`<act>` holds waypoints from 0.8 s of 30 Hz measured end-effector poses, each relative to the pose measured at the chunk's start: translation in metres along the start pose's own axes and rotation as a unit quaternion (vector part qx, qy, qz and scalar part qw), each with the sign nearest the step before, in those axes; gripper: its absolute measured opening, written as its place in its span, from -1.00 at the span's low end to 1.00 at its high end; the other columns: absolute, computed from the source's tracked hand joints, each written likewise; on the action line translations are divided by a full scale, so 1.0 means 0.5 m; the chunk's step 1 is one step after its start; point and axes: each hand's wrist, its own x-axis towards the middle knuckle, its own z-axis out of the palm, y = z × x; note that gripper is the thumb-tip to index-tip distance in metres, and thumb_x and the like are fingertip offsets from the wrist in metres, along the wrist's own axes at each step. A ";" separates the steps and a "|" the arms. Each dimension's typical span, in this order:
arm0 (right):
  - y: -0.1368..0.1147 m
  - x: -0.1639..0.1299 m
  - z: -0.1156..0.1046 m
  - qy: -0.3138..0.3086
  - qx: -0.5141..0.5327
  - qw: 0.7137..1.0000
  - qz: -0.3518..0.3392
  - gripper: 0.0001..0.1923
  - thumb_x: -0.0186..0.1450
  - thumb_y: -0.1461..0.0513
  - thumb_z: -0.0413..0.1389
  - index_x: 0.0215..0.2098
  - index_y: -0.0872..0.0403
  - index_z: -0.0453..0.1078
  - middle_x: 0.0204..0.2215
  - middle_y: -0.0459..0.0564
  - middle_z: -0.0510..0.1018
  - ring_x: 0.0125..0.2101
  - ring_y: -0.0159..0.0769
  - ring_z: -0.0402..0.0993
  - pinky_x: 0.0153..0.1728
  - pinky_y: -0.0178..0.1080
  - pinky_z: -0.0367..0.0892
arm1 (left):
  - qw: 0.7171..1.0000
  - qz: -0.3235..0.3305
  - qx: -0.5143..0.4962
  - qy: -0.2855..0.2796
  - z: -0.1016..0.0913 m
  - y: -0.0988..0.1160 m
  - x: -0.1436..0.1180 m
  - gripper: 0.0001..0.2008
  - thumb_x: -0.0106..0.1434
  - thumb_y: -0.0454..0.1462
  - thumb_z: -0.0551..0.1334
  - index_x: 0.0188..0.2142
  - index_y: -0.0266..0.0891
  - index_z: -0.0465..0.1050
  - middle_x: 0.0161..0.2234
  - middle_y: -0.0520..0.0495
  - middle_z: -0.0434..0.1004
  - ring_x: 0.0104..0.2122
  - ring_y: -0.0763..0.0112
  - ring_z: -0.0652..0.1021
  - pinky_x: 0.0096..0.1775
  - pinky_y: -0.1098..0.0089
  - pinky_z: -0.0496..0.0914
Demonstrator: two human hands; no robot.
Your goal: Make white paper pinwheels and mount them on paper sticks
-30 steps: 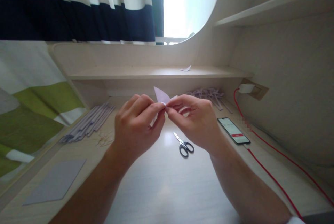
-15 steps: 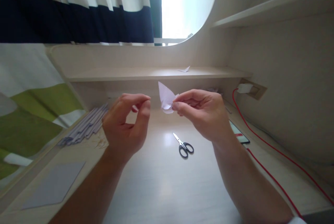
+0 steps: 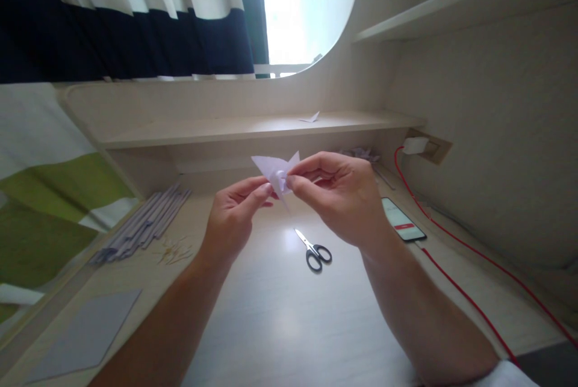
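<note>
paper piece (image 3: 270, 165) is above the desk (image 3: 271, 327), pinched by the fingers (image 3: 257, 195) of left hand (image 3: 232, 212) and right hand (image 3: 345, 194); its middle looks already curled, its pointed corners stand free, so the shaping seems unfinished; scissors (image 3: 312, 247) lie untouched

Down in the corner we spot a whitish sleeve (image 3: 513, 374), just its edge in view, short or rolled we cannot tell, and out of it we get the right forearm (image 3: 418, 300), bare, full near the fabric, narrowing toward an equally bare right hand (image 3: 345, 199)! Opposite, we have the left forearm (image 3: 174, 309), uncovered and tapering too, then a bare left hand (image 3: 233, 212)
</note>
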 end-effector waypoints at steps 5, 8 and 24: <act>0.000 -0.002 0.002 0.011 -0.047 0.999 -0.015 -0.91 0.26 0.31 0.31 -0.28 0.09 0.68 -0.39 -0.07 0.76 -0.43 -0.34 0.68 -0.35 -0.33 0.57 | 0.999 -0.023 -0.039 -0.003 0.007 0.003 -0.006 -0.90 0.26 -0.21 0.46 -0.23 -0.10 0.77 -0.28 -0.08 0.75 -0.28 0.37 0.68 -0.24 0.41 0.60; -0.002 -0.004 0.002 0.007 -0.064 0.998 -0.027 -0.91 0.28 0.29 0.30 -0.27 0.10 0.68 -0.38 -0.07 0.76 -0.42 -0.35 0.68 -0.32 -0.32 0.57 | 0.997 -0.038 -0.054 0.027 0.010 0.003 -0.009 -0.89 0.25 -0.18 0.48 -0.24 -0.10 0.76 -0.29 -0.06 0.73 -0.27 0.36 0.66 -0.27 0.42 0.62; -0.009 -0.012 0.010 -0.013 -0.131 0.988 -0.076 -0.83 0.27 0.36 0.28 -0.22 0.08 0.70 -0.38 -0.08 0.74 -0.36 -0.32 0.66 -0.30 -0.31 0.48 | 0.991 -0.057 -0.118 0.023 0.022 0.020 -0.016 -0.79 0.18 -0.20 0.53 -0.17 -0.13 0.77 -0.23 -0.11 0.76 -0.27 0.34 0.68 -0.25 0.43 0.62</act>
